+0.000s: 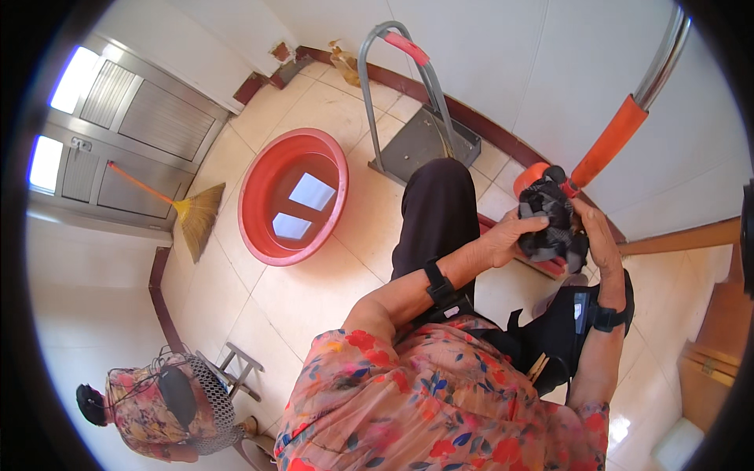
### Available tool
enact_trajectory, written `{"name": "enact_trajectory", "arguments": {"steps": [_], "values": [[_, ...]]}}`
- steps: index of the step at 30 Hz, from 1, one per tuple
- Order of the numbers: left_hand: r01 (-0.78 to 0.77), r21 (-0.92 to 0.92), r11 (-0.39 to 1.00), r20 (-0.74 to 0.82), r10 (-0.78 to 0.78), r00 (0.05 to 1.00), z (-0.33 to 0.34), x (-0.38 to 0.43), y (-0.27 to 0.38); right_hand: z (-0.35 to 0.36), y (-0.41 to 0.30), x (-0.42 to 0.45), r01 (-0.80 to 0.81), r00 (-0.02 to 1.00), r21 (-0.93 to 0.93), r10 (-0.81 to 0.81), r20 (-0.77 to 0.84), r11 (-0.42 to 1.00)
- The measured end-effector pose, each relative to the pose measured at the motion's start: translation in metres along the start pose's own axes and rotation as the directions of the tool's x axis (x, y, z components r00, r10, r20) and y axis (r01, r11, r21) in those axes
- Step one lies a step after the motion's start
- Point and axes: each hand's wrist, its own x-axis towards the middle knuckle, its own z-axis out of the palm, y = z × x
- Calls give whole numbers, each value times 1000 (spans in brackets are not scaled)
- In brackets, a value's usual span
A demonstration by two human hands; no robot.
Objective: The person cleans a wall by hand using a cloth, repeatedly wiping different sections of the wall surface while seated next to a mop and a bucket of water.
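Note:
My left hand [511, 235] presses its thumb onto a bundle of dark grey, patterned cloth [545, 215]. From the other side my right hand [595, 229] grips the same bundle, its fingers partly hidden. The cloth is gathered at the lower end of a mop-like pole [612, 138], which has an orange sleeve and a chrome upper part. Beside the cloth shows a round orange-red part [530, 176]; how it is joined cannot be made out. Wooden clothes pegs [537, 368] rest at my lap.
A red plastic basin [253, 235] holding water stands on the tiles. Near it are a straw broom [199, 218] and a grey metal tray with a looped tubular handle [368, 100]. Another person [159, 406] sits at lower left beside a small stool [238, 368]. Wooden furniture [710, 353] stands right.

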Motion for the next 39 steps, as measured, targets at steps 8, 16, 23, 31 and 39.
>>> {"name": "enact_trajectory", "arguments": {"steps": [8, 16, 23, 31, 39], "values": [[-245, 43, 969, -26, 246, 969, -30, -11, 51, -4, -23, 3, -9, 997, 26, 11, -76, 1000], [-88, -407, 909, 63, 124, 990, -47, -25, 60, -6, -12, 4, -204, 963, -83, 185, -194, 975], [-123, 2, 992, -131, 123, 984, -20, 0, 41, -13, 3, 8, -176, 977, -7, 174, -127, 984], [-109, 156, 982, -133, 130, 982, -15, 5, 26, 26, -3, 25, 34, 998, -65, -37, -43, 997], [-42, 184, 982, -83, 59, 995, -14, -9, 36, 11, -13, 21, -41, 956, -41, 27, -293, 998]]}}
